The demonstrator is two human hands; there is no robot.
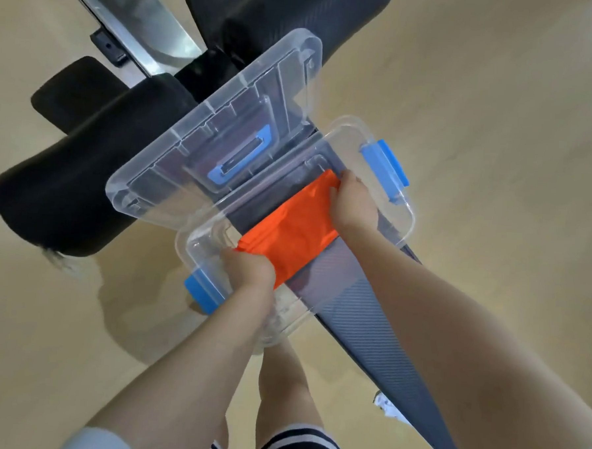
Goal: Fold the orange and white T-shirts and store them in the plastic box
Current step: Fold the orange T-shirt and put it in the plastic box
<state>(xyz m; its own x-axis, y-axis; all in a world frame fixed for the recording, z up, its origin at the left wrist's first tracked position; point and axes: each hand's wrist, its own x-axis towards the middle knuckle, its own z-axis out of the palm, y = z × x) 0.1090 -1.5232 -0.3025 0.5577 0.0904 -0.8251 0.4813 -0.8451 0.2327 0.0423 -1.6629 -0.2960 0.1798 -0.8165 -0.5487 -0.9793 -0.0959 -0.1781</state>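
Left hand [249, 268]: at the 7 o'clock end of the orange T-shirt [292, 232], fingers curled down over the cloth's edge and gripping it; knuckles up, fingertips hidden under the fabric. The forearm crosses the near rim of the plastic box [403, 209].

Right hand [354, 201]: at the 1 o'clock end of the same shirt, fingers bent around the cloth's edge and holding it, thumb side toward the shirt's middle. Neither hand is spread; both are closed on fabric.

Orange T-shirt: folded into a compact oblong, lying on a slant from 7 o'clock to 1 o'clock, inside the plastic box, held at both ends. Whether it touches the box floor cannot be told.

Plastic box: clear, open, blue latch [392, 167] at its 2 o'clock end and a second blue latch [200, 289] at its 8 o'clock end. It sits on a narrow grey padded surface [378, 335] with a ribbed texture.

Lid [220, 131]: clear with a blue handle [241, 156], lying upside down, just beyond the box toward 11 o'clock, its edge overlapping the box rim.

Surroundings: black padded cushions [85, 165] at 10 o'clock, a metal bar [140, 20] at 11 o'clock, tan floor [500, 97] all around. A bare leg [286, 392] with a striped sock cuff shows at 6 o'clock.

White T-shirt: not identifiable.
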